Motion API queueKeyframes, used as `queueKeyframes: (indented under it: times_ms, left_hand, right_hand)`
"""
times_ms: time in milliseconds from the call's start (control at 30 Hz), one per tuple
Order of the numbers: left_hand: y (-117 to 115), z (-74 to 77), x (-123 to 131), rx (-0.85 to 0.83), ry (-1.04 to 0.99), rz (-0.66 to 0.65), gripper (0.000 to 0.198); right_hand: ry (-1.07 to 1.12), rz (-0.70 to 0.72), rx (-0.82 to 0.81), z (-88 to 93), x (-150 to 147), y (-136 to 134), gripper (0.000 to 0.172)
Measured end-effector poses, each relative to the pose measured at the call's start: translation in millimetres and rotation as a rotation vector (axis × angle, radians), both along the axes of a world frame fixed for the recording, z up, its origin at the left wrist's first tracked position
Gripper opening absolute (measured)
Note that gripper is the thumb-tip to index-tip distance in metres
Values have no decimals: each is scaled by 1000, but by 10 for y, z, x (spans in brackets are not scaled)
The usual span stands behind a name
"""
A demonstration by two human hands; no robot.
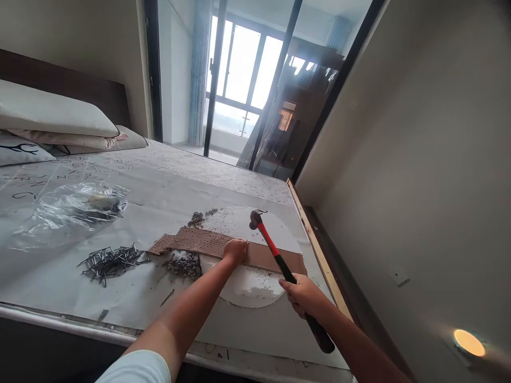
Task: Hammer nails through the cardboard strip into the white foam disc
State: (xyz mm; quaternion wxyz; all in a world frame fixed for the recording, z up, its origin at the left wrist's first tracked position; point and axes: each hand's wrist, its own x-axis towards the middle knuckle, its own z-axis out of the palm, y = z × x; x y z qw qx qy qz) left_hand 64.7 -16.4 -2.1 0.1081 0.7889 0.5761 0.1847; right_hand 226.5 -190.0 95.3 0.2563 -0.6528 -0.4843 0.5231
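My right hand [302,296] is closed round the black grip of a hammer [275,254] with a red neck; its steel head is raised just above a white round foam board [247,284]. A brown strip of perforated cardboard [199,242] lies across that board. My left hand [235,250] rests on the strip with fingers pinched together, seemingly on a thin nail at the fingertips, though it is too small to be sure. The hammer head hangs a little right of and above those fingertips.
A heap of loose nails [109,260] lies left of the board on the paper-covered bed [159,191]. Small grey rubble [184,264] sits beside the strip. A crumpled plastic bag [72,210] and pillows [51,114] are at left. A wall [419,186] rises close on the right.
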Motion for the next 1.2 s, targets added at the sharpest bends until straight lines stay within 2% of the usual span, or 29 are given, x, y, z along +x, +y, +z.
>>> queueKeyframes:
  times_ms: [100, 267, 467, 633, 767, 867, 1033, 1100, 1200]
  left_hand:
    - [9, 0, 4, 6, 9, -13, 43]
    - [2, 13, -5, 0, -1, -21, 39]
    - [-22, 23, -4, 27, 44, -11, 43]
    - [-1, -28, 10, 31, 44, -30, 34]
    - [17, -76, 10, 72, 31, -62, 31]
    - [41, -74, -24, 52, -54, -43, 30]
    - [91, -58, -126, -1, -327, 41, 31]
    - [103, -51, -141, 1, -399, 56, 32]
    - [103, -4, -127, -7, -484, 81, 32]
  right_hand:
    - [27, -7, 62, 20, -12, -19, 28]
    - [-8, 8, -104, -75, -52, -44, 25]
    - [15, -5, 47, -46, -28, -28, 28]
    - [-54, -37, -163, -161, -112, -14, 23]
    - [38, -18, -25, -144, -65, -28, 29]
    - [69, -6, 32, -152, -50, -42, 29]
    - [-17, -18, -183, -418, -128, -22, 20]
    - [-24, -4, -197, -490, -136, -1, 20]
    - [29, 0, -170, -447, -106, -7, 26]
